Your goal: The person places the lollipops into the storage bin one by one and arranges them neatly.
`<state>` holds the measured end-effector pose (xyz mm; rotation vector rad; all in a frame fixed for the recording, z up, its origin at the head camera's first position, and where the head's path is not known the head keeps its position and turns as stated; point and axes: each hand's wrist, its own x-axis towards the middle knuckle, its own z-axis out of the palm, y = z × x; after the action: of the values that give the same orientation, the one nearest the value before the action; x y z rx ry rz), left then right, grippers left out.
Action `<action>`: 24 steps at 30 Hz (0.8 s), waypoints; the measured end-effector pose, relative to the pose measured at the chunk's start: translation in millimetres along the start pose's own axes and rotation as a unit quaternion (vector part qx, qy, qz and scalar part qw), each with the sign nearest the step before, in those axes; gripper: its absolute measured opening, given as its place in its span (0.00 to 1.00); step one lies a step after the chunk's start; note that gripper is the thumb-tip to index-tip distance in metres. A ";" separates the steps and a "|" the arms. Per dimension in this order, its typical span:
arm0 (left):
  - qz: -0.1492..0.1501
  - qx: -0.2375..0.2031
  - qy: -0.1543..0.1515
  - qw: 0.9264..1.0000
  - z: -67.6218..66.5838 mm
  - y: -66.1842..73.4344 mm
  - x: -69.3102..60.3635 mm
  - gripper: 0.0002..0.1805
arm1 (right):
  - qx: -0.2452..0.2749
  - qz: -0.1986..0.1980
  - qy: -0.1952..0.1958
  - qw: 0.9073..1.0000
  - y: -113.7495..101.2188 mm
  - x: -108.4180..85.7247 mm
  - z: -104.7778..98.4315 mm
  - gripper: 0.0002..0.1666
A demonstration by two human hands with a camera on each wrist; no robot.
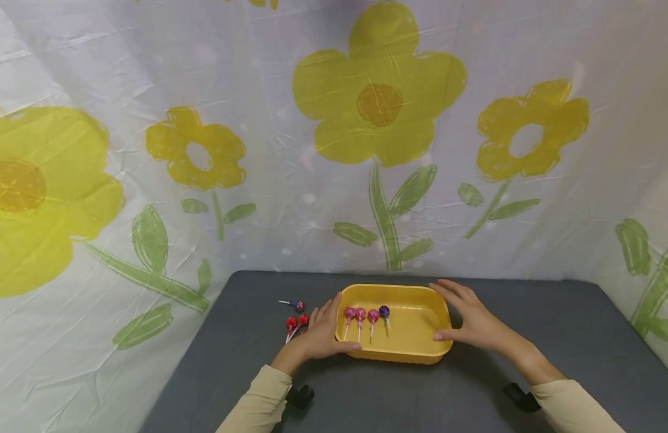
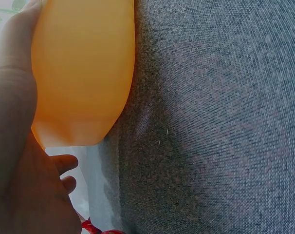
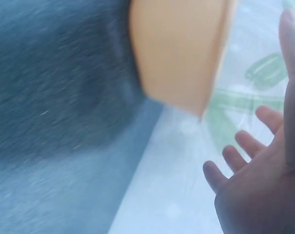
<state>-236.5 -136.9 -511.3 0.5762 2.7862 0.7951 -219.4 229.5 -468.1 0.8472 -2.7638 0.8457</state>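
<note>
A yellow plastic tub (image 1: 415,356) stands on the grey table. Inside, on its left side, three pink lollipops (image 1: 361,314) and a purple lollipop (image 1: 385,311) lie in a row, sticks toward me. My left hand (image 1: 318,338) holds the tub's left end, thumb along the front and fingers round the side; the left wrist view shows it against the tub's wall (image 2: 84,73). At the right end, my right hand (image 1: 477,325) is spread, thumb near the front rim and fingers by the back corner. The right wrist view shows a gap between that hand and the tub (image 3: 179,53).
Left of the tub lie red lollipops (image 1: 291,323), partly hidden by my left hand, and a dark blue-and-red lollipop (image 1: 299,306) behind them. The grey table (image 1: 398,397) ends at a flower-printed curtain (image 1: 290,228). Black wrist devices (image 1: 520,397) sit under both forearms.
</note>
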 end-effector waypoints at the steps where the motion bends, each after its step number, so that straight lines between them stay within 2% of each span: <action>1: 0.000 0.000 0.000 1.000 -0.2 0.3 -0.2 0.70 | 0.001 0.005 0.000 1.000 2.3 -3.2 -0.3 0.60; 10: 0.000 -0.008 -0.004 1.000 -2.0 1.7 -0.7 0.71 | 0.019 0.038 -0.009 0.999 18.8 -20.3 4.1 0.63; 17: 0.003 -0.003 -0.003 1.000 -2.5 3.2 -1.9 0.70 | 0.045 0.057 -0.038 0.997 25.8 -25.8 13.1 0.62; 24: -0.008 -0.004 -0.004 1.000 -3.2 3.0 -1.8 0.69 | 0.062 0.089 -0.076 0.991 25.9 -25.8 12.2 0.62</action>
<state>-234.8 -136.8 -506.8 0.5546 2.7752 0.7998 -211.6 252.9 -497.8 0.7202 -2.9819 1.0324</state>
